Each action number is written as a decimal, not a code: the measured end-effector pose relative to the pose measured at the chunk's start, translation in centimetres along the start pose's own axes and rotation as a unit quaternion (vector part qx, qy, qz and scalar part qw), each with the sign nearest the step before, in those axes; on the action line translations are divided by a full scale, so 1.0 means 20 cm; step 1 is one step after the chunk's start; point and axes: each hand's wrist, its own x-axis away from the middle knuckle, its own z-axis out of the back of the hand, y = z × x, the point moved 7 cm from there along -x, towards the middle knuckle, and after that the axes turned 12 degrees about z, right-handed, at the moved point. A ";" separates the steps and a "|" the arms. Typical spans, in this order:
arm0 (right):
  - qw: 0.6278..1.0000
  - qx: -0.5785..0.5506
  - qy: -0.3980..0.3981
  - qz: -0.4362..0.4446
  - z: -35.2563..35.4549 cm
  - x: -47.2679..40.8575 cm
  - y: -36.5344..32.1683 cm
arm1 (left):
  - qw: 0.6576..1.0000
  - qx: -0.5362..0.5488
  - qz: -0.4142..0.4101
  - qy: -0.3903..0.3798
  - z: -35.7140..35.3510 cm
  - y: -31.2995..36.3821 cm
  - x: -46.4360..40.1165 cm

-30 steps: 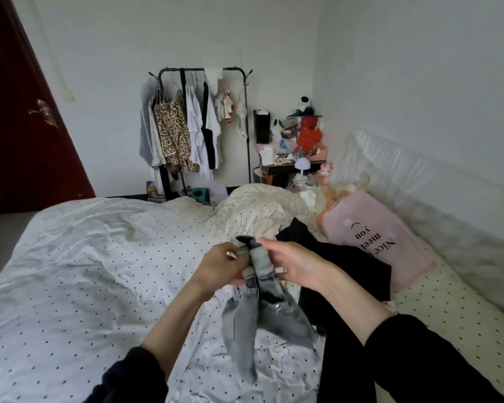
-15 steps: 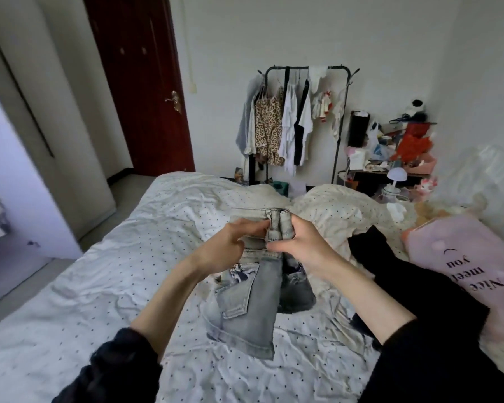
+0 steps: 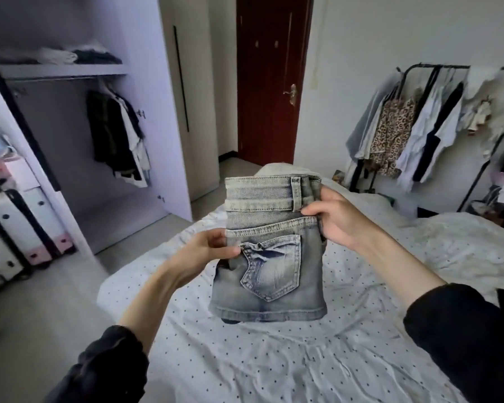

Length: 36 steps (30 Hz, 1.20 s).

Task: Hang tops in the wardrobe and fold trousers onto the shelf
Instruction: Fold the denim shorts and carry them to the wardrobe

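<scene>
Here the folded pair of faded grey-blue denim jeans (image 3: pixel 269 248) is held up in the air above the white dotted bed sheet (image 3: pixel 274 359), waistband uppermost and a back pocket facing the camera. The left hand (image 3: pixel 207 254) pinches the left edge of the bundle at about pocket height, thumb on the front. The right hand (image 3: pixel 336 219) grasps the right edge near the belt loop, fingers curled round behind the layers. Both grips are closed on the denim, and neither looks slack.

The open lilac wardrobe (image 3: pixel 146 112) stands to the left, with dark and pale tops (image 3: pixel 120 141) hanging from its rail and a shelf (image 3: pixel 64 69) above that already carries a few folded clothes (image 3: pixel 79 55). Judging from the task, the fold seems finished and the step in hand is carrying the jeans across to that shelf.

To do it well, the person would likely keep both edges pinched so the layers do not slide apart, and hold the bundle level. Setting the folded edge in first, just beside the existing stack, would help. Letting go only once the shelf bears the weight would keep the fold neat. A loose hem hanging below could catch on the shelf edge.
</scene>
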 end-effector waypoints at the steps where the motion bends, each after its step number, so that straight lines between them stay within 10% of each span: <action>1: 1.000 0.018 -0.008 0.001 -0.02 -0.03 0.00 | 1.000 -0.011 -0.012 0.014 0.05 0.02 0.00; 7: 0.871 0.474 -0.064 0.111 -0.59 -0.54 0.30 | 0.987 -0.084 -0.046 0.132 0.93 0.01 0.10; 17: 0.901 0.321 -0.163 0.242 -1.52 -1.21 0.71 | 0.872 -0.345 -0.110 0.331 2.16 0.02 0.20; 27: 0.976 0.154 -0.149 0.036 -2.05 -2.13 1.29 | 0.943 -0.149 -0.025 0.297 3.08 -0.05 -0.09; 36: 0.953 0.134 -0.271 -0.011 -2.64 -2.71 1.74 | 0.954 0.051 -0.014 0.295 3.93 -0.01 -0.41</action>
